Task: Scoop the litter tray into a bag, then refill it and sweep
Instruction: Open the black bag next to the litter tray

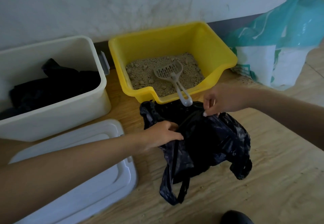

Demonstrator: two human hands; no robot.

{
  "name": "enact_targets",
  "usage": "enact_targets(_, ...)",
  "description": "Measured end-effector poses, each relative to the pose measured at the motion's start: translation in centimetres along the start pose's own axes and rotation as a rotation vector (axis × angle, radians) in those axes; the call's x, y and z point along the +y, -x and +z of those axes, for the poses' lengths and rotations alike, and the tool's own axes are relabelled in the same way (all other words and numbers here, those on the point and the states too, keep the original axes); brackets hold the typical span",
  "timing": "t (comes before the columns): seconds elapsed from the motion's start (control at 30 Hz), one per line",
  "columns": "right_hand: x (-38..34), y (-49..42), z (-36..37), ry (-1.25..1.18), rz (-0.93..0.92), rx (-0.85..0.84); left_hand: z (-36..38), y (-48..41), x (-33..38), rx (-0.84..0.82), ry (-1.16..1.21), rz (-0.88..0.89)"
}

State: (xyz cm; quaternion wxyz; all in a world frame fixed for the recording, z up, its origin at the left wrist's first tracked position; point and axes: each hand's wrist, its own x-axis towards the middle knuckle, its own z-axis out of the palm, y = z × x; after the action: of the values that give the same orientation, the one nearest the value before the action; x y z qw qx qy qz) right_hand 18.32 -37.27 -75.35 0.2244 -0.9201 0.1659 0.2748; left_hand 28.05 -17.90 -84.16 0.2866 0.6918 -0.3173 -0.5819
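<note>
My left hand (164, 134) grips the near-left edge of the black plastic bag (210, 144), fingers curled into the folds. My right hand (221, 101) pinches the bag's far rim between thumb and fingertips. The bag lies crumpled on the wooden floor (271, 194), just in front of the yellow litter tray (157, 29). The tray holds beige litter (143, 78) and 1 slotted grey scoop (171, 72), whose handle overhangs the tray's low front lip. To the left stand a white storage bin (52, 120) and its lid (78, 180). A teal-and-white sack (280, 34) stands at the right.
</note>
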Motion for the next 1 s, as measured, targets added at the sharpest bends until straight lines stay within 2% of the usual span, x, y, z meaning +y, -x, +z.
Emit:
enact_targets(0.1, 0.6, 0.9, -1.9, 0.017, -0.026, 0.015, -0.5, 0.1, 0.4, -0.031, 0.287, -0.089)
enact_targets(0.17, 0.3, 1.9, -3.3, -0.17, -0.134, -0.016, -0.7, 0.1, 0.4, -0.015, 0.423, -0.083)
enact_targets(0.23, -0.3, 2.9, -4.1, -0.402, -0.229, -0.234, -0.7, 0.2, 0.7, -0.009, 0.567, -0.037)
enact_targets(0.27, -0.7, 2.9, -3.9, -0.443, -0.238, -0.377, -0.6, 0.2, 0.8, 0.002, 0.62, -0.012)
enact_targets(0.33, -1.6, 2.3, -2.0, -0.324, -0.212, -0.607, -0.8, 0.4, 1.0, 0.017, 0.664, 0.011)
enact_targets(0.4, -2.3, 1.0, 1.2, -0.114, -0.197, -0.628, -1.4, 0.8, 1.0, -0.012, 0.625, -0.024)
enact_targets(0.47, -2.3, -0.3, 4.0, 0.068, -0.228, -0.501, -2.1, 0.9, 0.6, -0.003, 0.53, -0.048)
enact_targets(0.53, -1.9, -1.3, 5.3, 0.161, -0.225, -0.328, -2.9, 0.8, 0.0, 0.087, 0.431, -0.054)
enact_targets(0.57, -1.6, -1.8, 5.7, 0.179, -0.195, -0.299, -3.1, 0.9, -0.1, 0.125, 0.375, -0.061)
enact_targets(0.73, -0.4, -3.7, 7.6, 0.344, -0.002, -0.399, -4.8, 0.9, -0.9, 0.091, -0.026, -0.079)
enact_targets(0.83, 0.2, -4.1, 8.2, 0.433, 0.079, -0.452, -5.6, 1.0, -1.3, 0.169, -0.163, 0.005)
enact_targets(1.0, 0.2, -3.5, 7.2, 0.547, 0.133, -0.616, -6.8, 1.7, -1.0, 0.379, -1.016, 0.367)
